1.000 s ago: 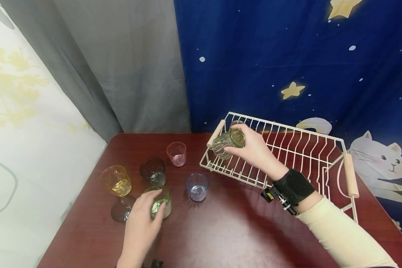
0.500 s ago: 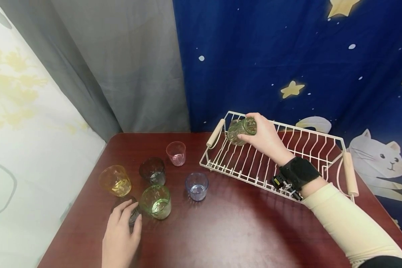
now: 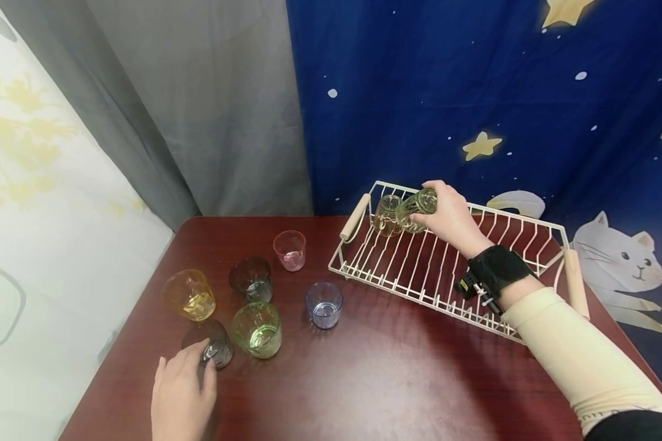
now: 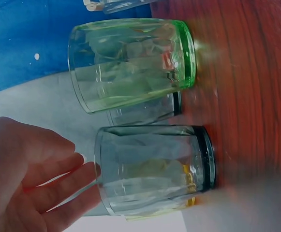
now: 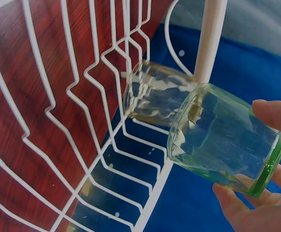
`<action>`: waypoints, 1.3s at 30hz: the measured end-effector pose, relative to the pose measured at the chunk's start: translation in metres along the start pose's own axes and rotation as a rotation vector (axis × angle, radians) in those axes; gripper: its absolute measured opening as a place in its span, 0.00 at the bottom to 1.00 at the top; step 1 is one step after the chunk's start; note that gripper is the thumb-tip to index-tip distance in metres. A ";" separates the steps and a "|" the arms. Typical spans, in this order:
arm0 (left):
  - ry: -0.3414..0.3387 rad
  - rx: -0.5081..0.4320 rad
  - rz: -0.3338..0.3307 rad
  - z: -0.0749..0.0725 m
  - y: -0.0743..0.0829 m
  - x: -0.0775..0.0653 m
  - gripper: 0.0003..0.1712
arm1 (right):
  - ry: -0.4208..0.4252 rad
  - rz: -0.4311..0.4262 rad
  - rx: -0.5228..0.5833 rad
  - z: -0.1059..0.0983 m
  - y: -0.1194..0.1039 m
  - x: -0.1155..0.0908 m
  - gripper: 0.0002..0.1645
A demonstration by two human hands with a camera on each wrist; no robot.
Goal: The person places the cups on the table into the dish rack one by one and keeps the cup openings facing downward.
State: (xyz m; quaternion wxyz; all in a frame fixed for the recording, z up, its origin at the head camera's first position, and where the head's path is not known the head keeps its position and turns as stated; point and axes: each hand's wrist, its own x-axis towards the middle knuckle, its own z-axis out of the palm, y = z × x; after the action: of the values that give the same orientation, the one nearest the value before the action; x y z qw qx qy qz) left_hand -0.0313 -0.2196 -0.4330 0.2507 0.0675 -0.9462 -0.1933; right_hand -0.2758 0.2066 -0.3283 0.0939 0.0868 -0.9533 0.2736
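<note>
My right hand grips a light green glass by its base end, tilted mouth-down over the white wire dish rack. Right beside it, an amber-tinted glass stands upside down at the rack's left end. On the table, my left hand has its thumb and fingers spread around the near side of a dark grey glass. Its fingertips are right at the rim in the left wrist view. Next to that glass stands an upright green glass.
Upright on the table are a yellow glass, another dark glass, a pink glass and a blue glass. The rack has wooden handles at both ends. Grey and blue curtains hang behind.
My right hand has carried the green glass rightward and back along the rack, baring the amber glass. The left hand has moved from the green table glass left to the dark grey one.
</note>
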 end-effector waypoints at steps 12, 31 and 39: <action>-0.009 0.023 0.053 0.002 -0.007 0.003 0.15 | -0.046 0.082 0.001 0.004 0.019 0.008 0.45; -0.131 0.048 0.119 0.011 -0.012 0.007 0.13 | -0.160 0.127 -0.082 0.023 0.038 0.024 0.45; -0.087 0.033 0.159 0.014 -0.014 0.009 0.13 | -0.184 0.097 -0.109 0.030 0.040 0.030 0.46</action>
State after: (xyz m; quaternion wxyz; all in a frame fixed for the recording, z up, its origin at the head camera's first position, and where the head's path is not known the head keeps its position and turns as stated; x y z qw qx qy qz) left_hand -0.0457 -0.2299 -0.4452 0.2230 -0.0122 -0.9616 -0.1599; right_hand -0.3175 0.2200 -0.3665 -0.0028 0.0603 -0.9744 0.2166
